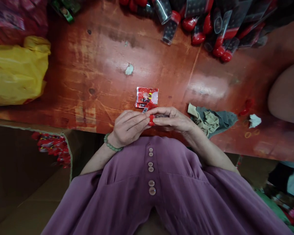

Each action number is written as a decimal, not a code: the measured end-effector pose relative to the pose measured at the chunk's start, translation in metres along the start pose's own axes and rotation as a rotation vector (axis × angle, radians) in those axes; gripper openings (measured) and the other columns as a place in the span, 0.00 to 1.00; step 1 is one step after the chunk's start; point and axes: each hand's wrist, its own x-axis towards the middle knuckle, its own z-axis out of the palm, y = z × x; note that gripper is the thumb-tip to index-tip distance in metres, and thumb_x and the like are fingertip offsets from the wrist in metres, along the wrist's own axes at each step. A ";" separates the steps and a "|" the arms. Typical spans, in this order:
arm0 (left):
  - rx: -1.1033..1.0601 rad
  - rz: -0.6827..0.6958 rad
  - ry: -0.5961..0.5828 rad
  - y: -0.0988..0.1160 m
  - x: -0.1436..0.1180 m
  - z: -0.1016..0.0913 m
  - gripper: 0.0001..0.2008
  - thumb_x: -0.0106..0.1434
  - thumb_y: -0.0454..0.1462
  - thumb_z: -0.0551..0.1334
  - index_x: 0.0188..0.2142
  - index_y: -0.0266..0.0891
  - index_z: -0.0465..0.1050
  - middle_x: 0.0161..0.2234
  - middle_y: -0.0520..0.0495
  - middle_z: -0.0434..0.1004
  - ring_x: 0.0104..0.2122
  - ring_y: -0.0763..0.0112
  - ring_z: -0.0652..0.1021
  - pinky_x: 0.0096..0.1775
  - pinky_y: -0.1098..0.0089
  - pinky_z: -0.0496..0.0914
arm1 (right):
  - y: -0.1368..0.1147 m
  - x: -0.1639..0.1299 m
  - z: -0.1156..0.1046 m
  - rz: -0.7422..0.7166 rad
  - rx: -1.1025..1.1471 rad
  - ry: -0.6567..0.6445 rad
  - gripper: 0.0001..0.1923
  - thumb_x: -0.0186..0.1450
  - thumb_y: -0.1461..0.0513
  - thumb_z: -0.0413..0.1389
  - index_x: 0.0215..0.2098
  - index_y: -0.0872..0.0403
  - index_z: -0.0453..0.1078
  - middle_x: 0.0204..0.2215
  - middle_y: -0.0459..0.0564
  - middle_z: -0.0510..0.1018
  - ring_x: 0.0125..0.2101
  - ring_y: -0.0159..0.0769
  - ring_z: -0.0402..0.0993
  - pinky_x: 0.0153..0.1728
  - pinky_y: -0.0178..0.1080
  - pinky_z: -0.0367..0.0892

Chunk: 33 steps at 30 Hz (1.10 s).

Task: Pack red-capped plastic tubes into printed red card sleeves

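My left hand (pixel 128 128) and my right hand (pixel 172 119) meet at the near edge of the red wooden table (pixel 107 75), just above my purple shirt. Together they pinch a small item with a red cap (pixel 151 120) and a dark clear body; fingers hide most of it. My left wrist wears a green bead bracelet (pixel 110 145). Right beyond my fingertips lies a small stack of red printed cards (pixel 147 97), flat on the table.
A heap of red-capped items in clear sleeves (pixel 210 23) fills the far right. A yellow plastic bag (pixel 16 70) sits at left, a crumpled grey-green cloth (pixel 212 120) right of my hands. Another person's arm (pixel 287 93) shows at the right. A cardboard box (pixel 26 182) with red pieces stands below left.
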 end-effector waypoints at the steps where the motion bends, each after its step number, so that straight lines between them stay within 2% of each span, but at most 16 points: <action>1: -0.007 -0.008 -0.018 0.000 0.001 0.001 0.06 0.62 0.37 0.68 0.40 0.46 0.77 0.37 0.50 0.85 0.38 0.68 0.82 0.39 0.66 0.73 | 0.001 0.002 0.001 -0.015 -0.011 0.032 0.17 0.61 0.59 0.64 0.47 0.56 0.73 0.23 0.38 0.70 0.17 0.19 0.55 0.17 0.28 0.48; 4: -0.035 0.028 0.007 -0.002 0.007 0.002 0.04 0.62 0.36 0.68 0.37 0.46 0.77 0.34 0.52 0.84 0.37 0.69 0.82 0.39 0.66 0.73 | 0.004 0.007 0.007 -0.061 -0.035 0.108 0.15 0.58 0.60 0.65 0.42 0.56 0.74 0.28 0.42 0.74 0.25 0.23 0.65 0.26 0.29 0.59; 6: -0.042 0.039 0.062 0.000 0.012 -0.004 0.06 0.61 0.36 0.68 0.39 0.46 0.77 0.34 0.52 0.84 0.38 0.67 0.82 0.40 0.65 0.74 | 0.005 0.009 0.011 -0.080 -0.038 0.138 0.15 0.58 0.59 0.65 0.42 0.56 0.74 0.29 0.42 0.75 0.27 0.25 0.67 0.29 0.30 0.61; 8: -0.016 -0.031 0.153 0.004 0.014 -0.014 0.10 0.60 0.40 0.69 0.42 0.46 0.77 0.35 0.50 0.84 0.40 0.64 0.82 0.41 0.62 0.75 | 0.004 0.009 0.014 -0.123 -0.055 0.194 0.17 0.59 0.58 0.65 0.44 0.55 0.74 0.30 0.43 0.76 0.28 0.26 0.68 0.31 0.31 0.63; 10: 0.000 -0.220 0.275 0.012 0.013 -0.026 0.12 0.60 0.42 0.70 0.43 0.45 0.77 0.35 0.49 0.83 0.38 0.65 0.82 0.42 0.61 0.76 | 0.001 0.008 0.016 -0.197 -0.117 0.257 0.18 0.60 0.56 0.64 0.47 0.53 0.73 0.34 0.44 0.77 0.31 0.28 0.70 0.33 0.32 0.65; 12: -0.149 -0.532 0.318 0.021 0.011 -0.034 0.12 0.61 0.43 0.69 0.42 0.42 0.77 0.35 0.49 0.81 0.34 0.69 0.81 0.39 0.66 0.76 | -0.002 0.008 0.018 -0.298 -0.209 0.303 0.19 0.61 0.54 0.63 0.49 0.51 0.73 0.38 0.46 0.79 0.35 0.32 0.73 0.37 0.35 0.68; 14: -0.522 -0.851 0.210 0.029 0.009 -0.036 0.16 0.62 0.47 0.67 0.43 0.39 0.76 0.35 0.47 0.81 0.31 0.72 0.80 0.34 0.70 0.75 | -0.005 0.008 0.021 -0.398 -0.307 0.325 0.20 0.61 0.53 0.63 0.50 0.50 0.73 0.43 0.47 0.79 0.40 0.35 0.74 0.44 0.39 0.70; 16: -0.929 -1.028 0.088 0.033 0.011 -0.033 0.21 0.62 0.52 0.65 0.43 0.38 0.76 0.37 0.43 0.82 0.31 0.70 0.81 0.33 0.70 0.75 | -0.005 0.009 0.025 -0.471 -0.400 0.326 0.21 0.62 0.52 0.62 0.51 0.50 0.72 0.47 0.49 0.79 0.45 0.37 0.75 0.50 0.42 0.69; 18: -1.168 -1.097 0.091 0.034 0.014 -0.027 0.22 0.60 0.54 0.66 0.41 0.38 0.76 0.36 0.44 0.82 0.33 0.68 0.81 0.34 0.68 0.76 | -0.004 0.011 0.029 -0.516 -0.500 0.309 0.20 0.64 0.52 0.61 0.52 0.50 0.72 0.49 0.50 0.79 0.48 0.39 0.75 0.53 0.43 0.68; 20: -1.237 -1.158 0.184 0.033 0.018 -0.020 0.20 0.58 0.53 0.68 0.35 0.39 0.77 0.34 0.47 0.82 0.33 0.69 0.81 0.35 0.68 0.77 | -0.002 0.013 0.032 -0.555 -0.596 0.283 0.21 0.65 0.53 0.60 0.54 0.50 0.72 0.50 0.50 0.79 0.48 0.39 0.76 0.53 0.43 0.69; 23: -1.234 -1.254 0.323 0.032 0.024 -0.013 0.18 0.55 0.50 0.72 0.29 0.37 0.77 0.29 0.49 0.81 0.29 0.71 0.80 0.36 0.67 0.77 | 0.003 0.015 0.033 -0.618 -0.705 0.253 0.22 0.67 0.55 0.59 0.57 0.51 0.70 0.51 0.52 0.79 0.48 0.38 0.77 0.52 0.43 0.70; 26: -1.208 -1.309 0.404 0.032 0.027 -0.008 0.18 0.50 0.48 0.74 0.26 0.36 0.76 0.27 0.48 0.81 0.32 0.67 0.82 0.38 0.65 0.78 | 0.006 0.016 0.031 -0.665 -0.813 0.278 0.24 0.68 0.56 0.58 0.60 0.53 0.67 0.56 0.55 0.76 0.53 0.40 0.76 0.55 0.44 0.69; 29: -1.181 -1.317 0.446 0.032 0.028 -0.003 0.19 0.49 0.49 0.75 0.25 0.36 0.76 0.28 0.47 0.82 0.37 0.63 0.83 0.42 0.63 0.78 | 0.012 0.017 0.030 -0.699 -0.907 0.326 0.26 0.68 0.55 0.58 0.62 0.55 0.65 0.58 0.58 0.75 0.56 0.42 0.74 0.58 0.46 0.69; 33: -1.193 -1.291 0.435 0.031 0.027 0.005 0.19 0.50 0.50 0.74 0.27 0.36 0.77 0.31 0.46 0.83 0.41 0.63 0.82 0.44 0.62 0.77 | 0.025 0.020 0.033 -0.726 -0.881 0.438 0.25 0.69 0.54 0.56 0.61 0.54 0.65 0.56 0.57 0.76 0.55 0.42 0.75 0.57 0.46 0.70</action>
